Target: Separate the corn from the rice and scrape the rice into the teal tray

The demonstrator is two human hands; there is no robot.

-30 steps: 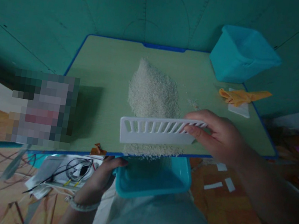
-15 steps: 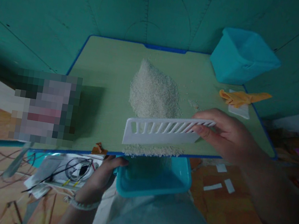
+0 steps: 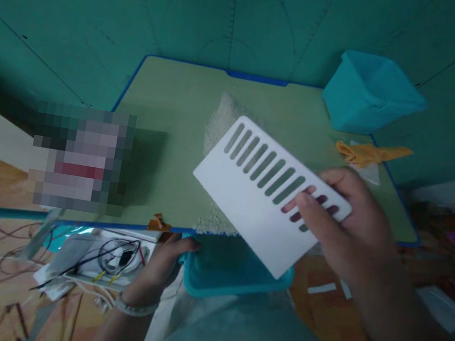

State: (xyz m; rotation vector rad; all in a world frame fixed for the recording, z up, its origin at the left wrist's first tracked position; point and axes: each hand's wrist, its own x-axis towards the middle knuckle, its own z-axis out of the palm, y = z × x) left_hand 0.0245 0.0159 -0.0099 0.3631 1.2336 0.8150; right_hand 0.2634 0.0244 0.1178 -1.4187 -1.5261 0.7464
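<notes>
My right hand (image 3: 344, 223) grips one end of a white slotted plastic plate (image 3: 248, 202), thumb in front and fingers behind. The plate is tilted above the table, its lower corner over a blue plastic bin (image 3: 200, 290). My left hand (image 3: 167, 262) is closed on the bin's left rim, holding it just under the table's front edge. Behind the plate lies a heap of white grains that look like rice (image 3: 222, 118), now mostly hidden. A strip of the same grains (image 3: 214, 225) lies along the front edge above the bin.
A second blue bin (image 3: 351, 101) stands at the table's back right corner, with an orange cloth (image 3: 370, 154) in front of it. A blurred-out object (image 3: 85, 165) is at the left. Brown tape (image 3: 158, 223) sits on the front edge. Cables (image 3: 3, 250) lie on the floor.
My right hand has lifted the white plate off the table and turned its flat face towards me. It now covers much of the heap. My left hand stays on the bin.
</notes>
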